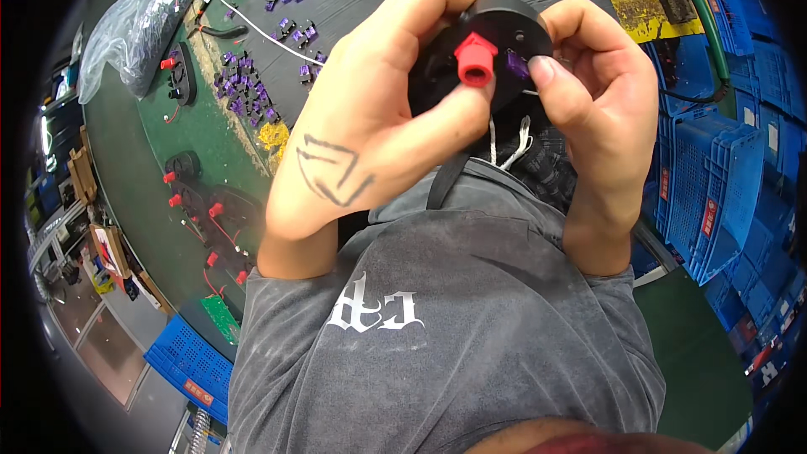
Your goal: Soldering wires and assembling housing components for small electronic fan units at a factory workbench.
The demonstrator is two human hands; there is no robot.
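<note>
My left hand (pixel 370 109) grips a round black disc part (pixel 504 42) held up in front of my chest. A red plastic socket (pixel 476 59) sticks out of the disc's face, with my left fingers beside and under it. My right hand (pixel 588 84) holds the disc's right edge, and its thumb presses a small purple piece (pixel 517 64) set into the face. Thin white wires (pixel 513 143) hang below the disc.
A green conveyor belt (pixel 143 176) runs along the left with more black discs carrying red sockets (pixel 181 168). Several loose purple pieces (pixel 244 88) lie on the dark mat. A clear plastic bag (pixel 134 34) sits far left. Blue crates (pixel 714 176) stack on the right.
</note>
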